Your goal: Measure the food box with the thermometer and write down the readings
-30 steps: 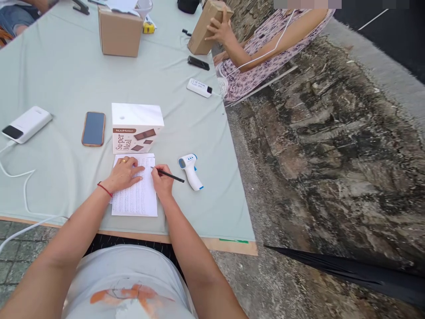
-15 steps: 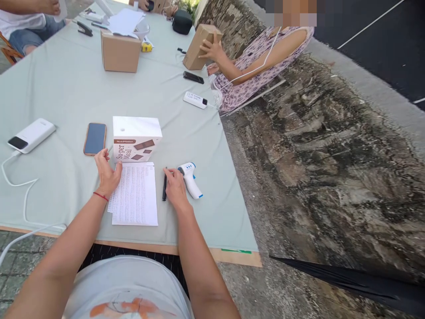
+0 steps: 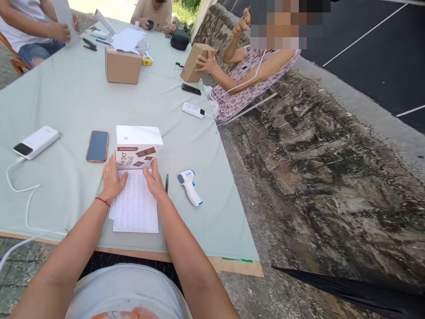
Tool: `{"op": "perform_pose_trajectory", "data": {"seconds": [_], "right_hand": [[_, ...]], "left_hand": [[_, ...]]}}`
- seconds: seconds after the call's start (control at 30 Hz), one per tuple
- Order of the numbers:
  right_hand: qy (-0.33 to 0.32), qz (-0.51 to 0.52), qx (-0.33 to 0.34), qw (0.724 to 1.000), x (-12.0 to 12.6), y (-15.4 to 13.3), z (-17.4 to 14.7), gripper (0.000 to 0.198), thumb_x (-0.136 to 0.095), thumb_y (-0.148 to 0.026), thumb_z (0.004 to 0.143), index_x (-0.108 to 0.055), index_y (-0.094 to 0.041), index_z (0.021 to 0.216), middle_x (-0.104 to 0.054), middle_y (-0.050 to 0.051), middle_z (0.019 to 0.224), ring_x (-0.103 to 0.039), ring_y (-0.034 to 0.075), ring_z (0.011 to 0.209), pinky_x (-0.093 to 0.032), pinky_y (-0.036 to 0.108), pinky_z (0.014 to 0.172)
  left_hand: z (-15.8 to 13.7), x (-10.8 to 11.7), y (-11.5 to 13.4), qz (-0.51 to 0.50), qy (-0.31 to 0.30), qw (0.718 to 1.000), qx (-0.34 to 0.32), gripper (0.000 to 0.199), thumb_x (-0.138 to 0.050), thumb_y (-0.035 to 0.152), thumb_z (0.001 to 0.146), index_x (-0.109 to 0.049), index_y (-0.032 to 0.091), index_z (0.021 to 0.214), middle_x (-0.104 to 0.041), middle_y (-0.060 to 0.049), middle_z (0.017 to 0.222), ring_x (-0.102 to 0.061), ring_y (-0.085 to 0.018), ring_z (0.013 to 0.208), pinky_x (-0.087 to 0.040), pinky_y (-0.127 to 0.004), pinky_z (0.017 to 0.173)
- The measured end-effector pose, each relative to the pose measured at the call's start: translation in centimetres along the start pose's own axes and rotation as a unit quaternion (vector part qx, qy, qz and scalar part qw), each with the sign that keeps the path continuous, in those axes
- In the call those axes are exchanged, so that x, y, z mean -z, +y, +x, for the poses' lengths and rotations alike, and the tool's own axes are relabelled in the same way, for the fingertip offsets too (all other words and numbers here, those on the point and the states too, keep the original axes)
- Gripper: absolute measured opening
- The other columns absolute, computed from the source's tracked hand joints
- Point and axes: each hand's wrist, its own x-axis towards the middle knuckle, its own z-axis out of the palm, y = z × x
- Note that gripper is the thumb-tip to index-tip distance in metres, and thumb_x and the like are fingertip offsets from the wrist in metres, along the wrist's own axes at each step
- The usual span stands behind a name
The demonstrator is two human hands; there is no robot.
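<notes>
A white and brown "Super Meal" box (image 3: 138, 136) stands on the table in front of me. My left hand (image 3: 112, 179) presses against its left side, thumb toward the front face. My right hand (image 3: 153, 179) is at its lower right corner, so the box sits between both hands. Under my wrists lie printed sheets of paper (image 3: 135, 208), their top edge at the foot of the box. A black pen (image 3: 167, 183) is just right of my right hand, partly hidden by it. Farther right lies a white and blue infrared thermometer (image 3: 190, 187).
Left of the box are a smartphone (image 3: 97, 146) and a white power bank (image 3: 36, 141) with a cable. A cardboard box (image 3: 122, 66) topped with papers stands farther back. At right, a person's hand holds another cardboard box (image 3: 195, 62); two more people sit at the far end.
My right hand has left the pen and thermometer area and moved left onto the box. My left hand has closed in on the box's left side. The view has tilted up slightly.
</notes>
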Motion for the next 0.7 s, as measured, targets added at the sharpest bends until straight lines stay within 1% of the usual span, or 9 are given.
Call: {"op": "perform_pose_trajectory", "data": {"seconds": [0.13, 0.23, 0.3, 0.33, 0.43, 0.5, 0.6, 0.63, 0.7], "right_hand": [[-0.006, 0.055, 0.019, 0.998, 0.3, -0.9, -0.6, 0.101, -0.051, -0.083, 0.093, -0.025, -0.022, 0.168, -0.035, 0.012, 0.17, -0.032, 0.029, 0.159, -0.031, 0.052, 0.129], [0.002, 0.05, 0.044, 0.998, 0.8, -1.6, -1.6, 0.09, -0.052, -0.077, 0.096, -0.028, -0.026, 0.168, -0.039, 0.011, 0.168, -0.036, 0.03, 0.156, -0.033, 0.055, 0.128], [0.017, 0.047, 0.065, 0.997, 1.1, -2.1, -2.3, 0.085, -0.051, -0.074, 0.098, -0.03, -0.028, 0.167, -0.042, 0.012, 0.165, -0.039, 0.031, 0.154, -0.035, 0.054, 0.126], [0.026, 0.047, 0.074, 0.996, 1.1, -2.4, -2.7, 0.084, -0.051, -0.073, 0.098, -0.031, -0.027, 0.166, -0.041, 0.013, 0.165, -0.04, 0.032, 0.154, -0.036, 0.053, 0.126], [0.046, 0.036, 0.081, 0.995, 1.1, -2.8, -3.5, 0.084, -0.048, -0.074, 0.099, -0.033, -0.025, 0.165, -0.039, 0.014, 0.165, -0.039, 0.031, 0.154, -0.036, 0.051, 0.126], [0.036, 0.019, 0.072, 0.997, 1.5, -2.6, -3.7, 0.08, -0.046, -0.073, 0.1, -0.038, -0.025, 0.162, -0.044, 0.014, 0.161, -0.043, 0.03, 0.151, -0.037, 0.05, 0.125], [0.037, -0.033, 0.062, 0.997, 3.6, -1.4, -3.8, 0.072, -0.049, -0.068, 0.098, -0.047, -0.024, 0.156, -0.054, 0.014, 0.153, -0.053, 0.031, 0.14, -0.043, 0.052, 0.119], [0.063, -0.069, 0.059, 0.994, 4.7, -0.8, -3.7, 0.071, -0.053, -0.065, 0.096, -0.05, -0.024, 0.153, -0.056, 0.015, 0.151, -0.055, 0.032, 0.137, -0.043, 0.054, 0.118], [0.157, -0.173, 0.041, 0.972, 7.6, 0.7, -3.7, 0.069, -0.061, -0.06, 0.089, -0.055, -0.023, 0.147, -0.055, 0.017, 0.15, -0.052, 0.035, 0.136, -0.04, 0.057, 0.118]], "left_hand": [[0.2, 0.5, 0.7, 0.006, 0.004, 1.0, -0.028, 0.086, -0.056, 0.051, 0.096, -0.017, 0.021, 0.167, -0.036, -0.021, 0.167, -0.031, -0.039, 0.157, -0.019, -0.065, 0.128], [0.2, 1.0, 1.6, -0.008, 0.039, 0.997, -0.062, 0.085, -0.053, 0.062, 0.099, -0.017, 0.025, 0.167, -0.022, -0.02, 0.172, -0.019, -0.038, 0.162, -0.017, -0.063, 0.129], [0.1, 1.3, 2.3, -0.024, 0.063, 0.995, -0.078, 0.086, -0.052, 0.067, 0.099, -0.018, 0.026, 0.167, -0.017, -0.02, 0.174, -0.013, -0.038, 0.163, -0.019, -0.063, 0.129], [0.1, 1.5, 2.5, -0.034, 0.067, 0.994, -0.083, 0.085, -0.051, 0.068, 0.1, -0.018, 0.026, 0.166, -0.02, -0.02, 0.173, -0.015, -0.037, 0.163, -0.022, -0.062, 0.129], [0.0, 1.9, 3.1, -0.064, 0.059, 0.993, -0.08, 0.081, -0.05, 0.065, 0.102, -0.02, 0.025, 0.165, -0.039, -0.019, 0.163, -0.036, -0.035, 0.154, -0.031, -0.058, 0.126], [-0.1, 2.0, 3.2, -0.083, 0.047, 0.994, -0.061, 0.079, -0.052, 0.063, 0.102, -0.024, 0.023, 0.164, -0.045, -0.019, 0.159, -0.045, -0.034, 0.148, -0.036, -0.057, 0.124], [0.0, 2.1, 3.4, -0.12, 0.019, 0.992, -0.018, 0.079, -0.055, 0.062, 0.101, -0.028, 0.022, 0.163, -0.048, -0.019, 0.159, -0.049, -0.034, 0.146, -0.041, -0.055, 0.122], [0.0, 2.1, 3.5, -0.132, 0.014, 0.991, -0.004, 0.079, -0.055, 0.062, 0.101, -0.029, 0.022, 0.163, -0.047, -0.018, 0.159, -0.049, -0.034, 0.146, -0.041, -0.055, 0.122], [0.2, 2.1, 3.6, -0.148, 0.01, 0.989, 0.019, 0.079, -0.056, 0.062, 0.101, -0.03, 0.023, 0.164, -0.047, -0.017, 0.161, -0.048, -0.033, 0.147, -0.04, -0.054, 0.123]]}}
